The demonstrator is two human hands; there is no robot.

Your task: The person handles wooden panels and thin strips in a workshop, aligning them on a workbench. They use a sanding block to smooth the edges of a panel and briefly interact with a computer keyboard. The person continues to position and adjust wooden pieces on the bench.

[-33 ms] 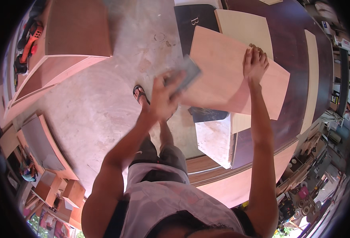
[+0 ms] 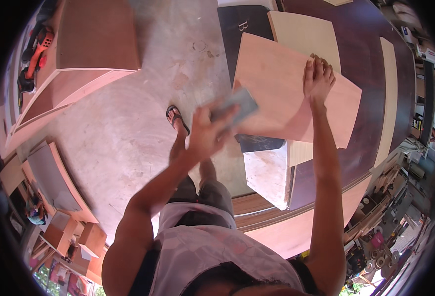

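Observation:
A pale pinkish plywood panel (image 2: 281, 93) lies tilted on a dark brown workbench (image 2: 370, 59), overhanging its left side. My left hand (image 2: 202, 135) is shut on a grey rectangular sanding block (image 2: 235, 105), pressed against the panel's near left edge and blurred by motion. My right hand (image 2: 318, 79) rests flat on the panel's far right part, fingers together and pointing away. A cream board (image 2: 304, 32) lies under the panel at the back.
A black panel (image 2: 239, 27) and a whitish board (image 2: 269, 172) sit under the plywood. My sandalled foot (image 2: 177, 118) stands on the concrete floor (image 2: 128, 138). An open wooden cabinet (image 2: 79, 74) is at left with an orange power tool (image 2: 37, 47). Tools clutter the right edge.
My left hand with the sanding block has slid slightly nearer to me along the panel's edge. My right hand has stayed in place.

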